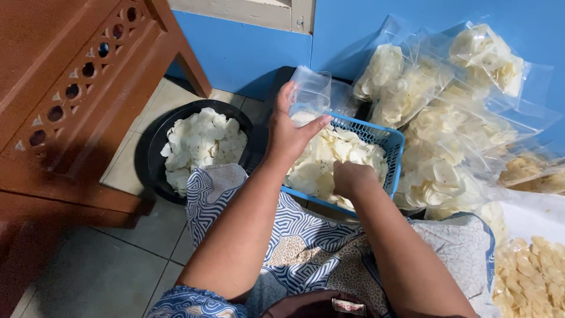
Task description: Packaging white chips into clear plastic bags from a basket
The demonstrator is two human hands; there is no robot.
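My left hand (pixel 289 132) holds a small clear plastic bag (pixel 309 93) upright over a blue plastic basket (pixel 393 141) heaped with pale white chips (pixel 329 156). A few chips sit in the bag's bottom. My right hand (pixel 352 178) is closed, knuckles up, pressed into the chips in the basket; what its fingers enclose is hidden. The basket rests at my knees, which are covered by blue and white patterned cloth (pixel 306 241).
A black round bowl (pixel 154 159) of the same white chips stands on the tiled floor at left, beside a brown wooden bench (pixel 70 100). Several filled clear bags (pixel 447 112) are piled at right against the blue wall. More yellowish chips (pixel 529 277) lie at lower right.
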